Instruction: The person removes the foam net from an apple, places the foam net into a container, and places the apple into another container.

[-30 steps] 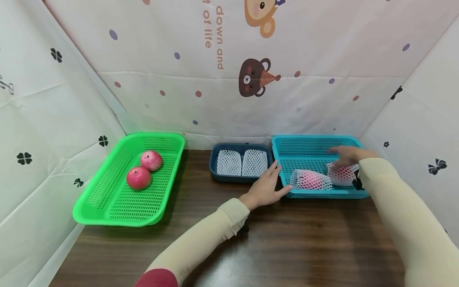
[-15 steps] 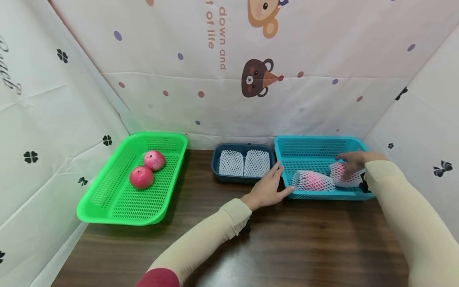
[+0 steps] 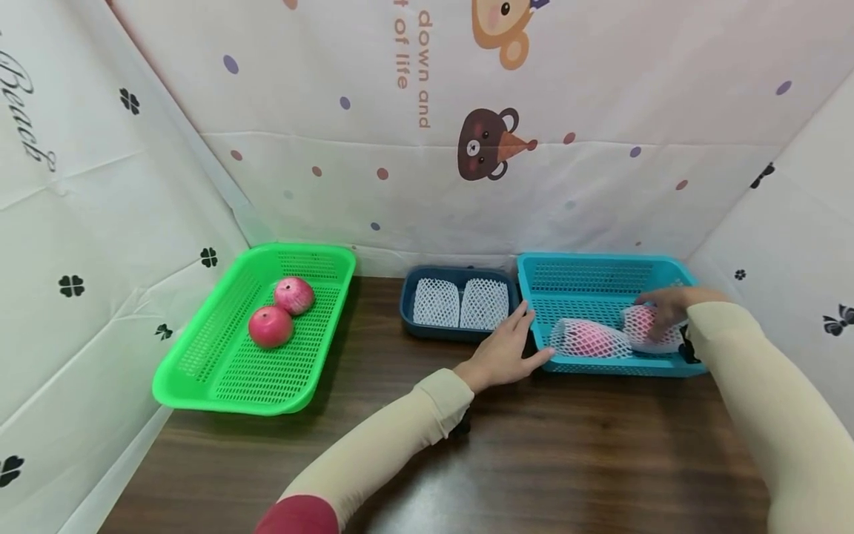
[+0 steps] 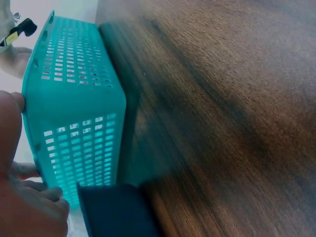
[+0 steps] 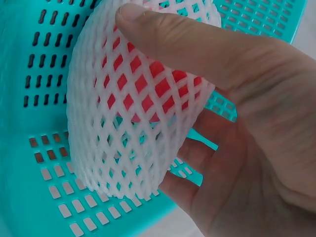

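In the head view my right hand is in the blue basket, over a red, apple-like fruit in a white foam net. The right wrist view shows the thumb across the top of the netted fruit and the other fingers round its far side and below. The net's near end hangs loose past the fruit. Beside it lies a second netted fruit. My left hand rests against the basket's left front corner with spread fingers; in the left wrist view its thumb touches the basket rim.
A dark blue tray with two white foam nets stands left of the blue basket. Farther left is a green basket with two bare red fruits. A printed cloth hangs behind the brown table.
The head view has turned slightly left, shifting everything rightward in it. My right hand has come a little lower over the netted fruit. The left hand stays at the basket corner.
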The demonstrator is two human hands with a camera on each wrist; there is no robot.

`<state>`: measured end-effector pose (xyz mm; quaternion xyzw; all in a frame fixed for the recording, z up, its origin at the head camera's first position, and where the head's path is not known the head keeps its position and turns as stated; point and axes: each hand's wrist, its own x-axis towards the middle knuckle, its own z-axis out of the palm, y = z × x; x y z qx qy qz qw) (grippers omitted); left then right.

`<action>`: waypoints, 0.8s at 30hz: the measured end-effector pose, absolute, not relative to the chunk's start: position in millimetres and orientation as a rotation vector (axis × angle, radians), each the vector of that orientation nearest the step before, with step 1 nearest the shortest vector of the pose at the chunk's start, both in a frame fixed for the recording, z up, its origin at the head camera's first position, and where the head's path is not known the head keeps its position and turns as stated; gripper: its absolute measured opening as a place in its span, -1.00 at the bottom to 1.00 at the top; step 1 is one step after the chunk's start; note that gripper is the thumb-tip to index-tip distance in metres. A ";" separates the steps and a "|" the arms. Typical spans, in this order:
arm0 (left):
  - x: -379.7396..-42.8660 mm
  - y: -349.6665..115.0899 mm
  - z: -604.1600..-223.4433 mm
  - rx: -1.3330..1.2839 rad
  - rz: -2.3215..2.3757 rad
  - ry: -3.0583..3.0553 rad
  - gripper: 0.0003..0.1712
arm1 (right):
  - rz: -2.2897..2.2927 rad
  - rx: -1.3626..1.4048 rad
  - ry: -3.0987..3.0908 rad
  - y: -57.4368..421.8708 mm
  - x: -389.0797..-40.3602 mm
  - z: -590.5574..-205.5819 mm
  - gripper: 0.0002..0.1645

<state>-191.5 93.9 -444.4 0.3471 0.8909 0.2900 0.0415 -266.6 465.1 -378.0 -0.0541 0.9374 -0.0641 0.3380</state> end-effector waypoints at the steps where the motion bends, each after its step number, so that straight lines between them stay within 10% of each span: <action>1: -191.4 94.1 -444.3 1.060 0.884 2.725 -0.08 | -0.162 -0.135 2.436 465.5 -265.9 -378.4 0.25; 24: -191.4 94.5 -444.2 1.037 0.878 2.728 -0.06 | -0.179 -0.051 2.424 466.5 -263.3 -380.1 0.45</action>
